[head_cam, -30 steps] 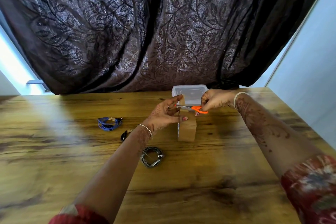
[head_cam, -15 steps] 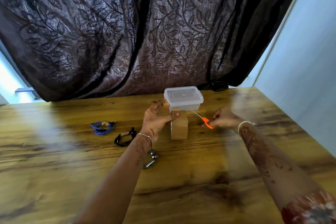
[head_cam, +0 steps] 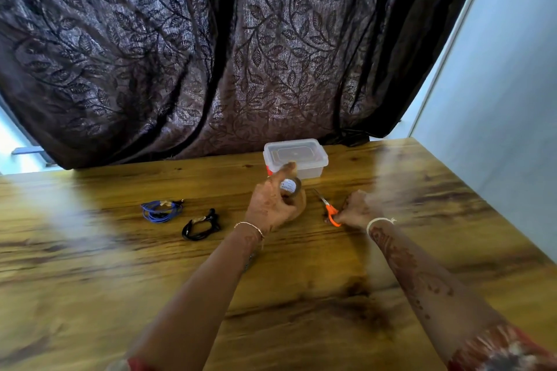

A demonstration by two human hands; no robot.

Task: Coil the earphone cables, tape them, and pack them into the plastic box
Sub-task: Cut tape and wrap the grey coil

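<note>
1. Nearby, both forearms reach out over the table [head_cam: 301,325]; blur hides whatever lies under the left wrist.
2. Left of the arms, the black coil [head_cam: 200,224] lies on the wood, and the blue coil [head_cam: 161,210] lies just beyond it. Each seems to carry a pale band, likely tape, and no hand touches either.
3. To the right, the right hand [head_cam: 354,211] curls its fingers on the orange handle of the scissors [head_cam: 329,211], which lie flat with their blades pointing far-left.
4. Beside it, the left hand [head_cam: 272,208] wraps round the tape [head_cam: 291,188], with the roll's core turned toward the camera.
5. Farther back, the box [head_cam: 297,156] sits with its lid on, in front of the curtain [head_cam: 211,54].
6. Risks, as I judge them:
   - The blades point toward the left hand, so a quick lift could nick it.
   - A weak band could let a springy coil unwind.
   - The lid must come off first, or packing stalls.
</note>
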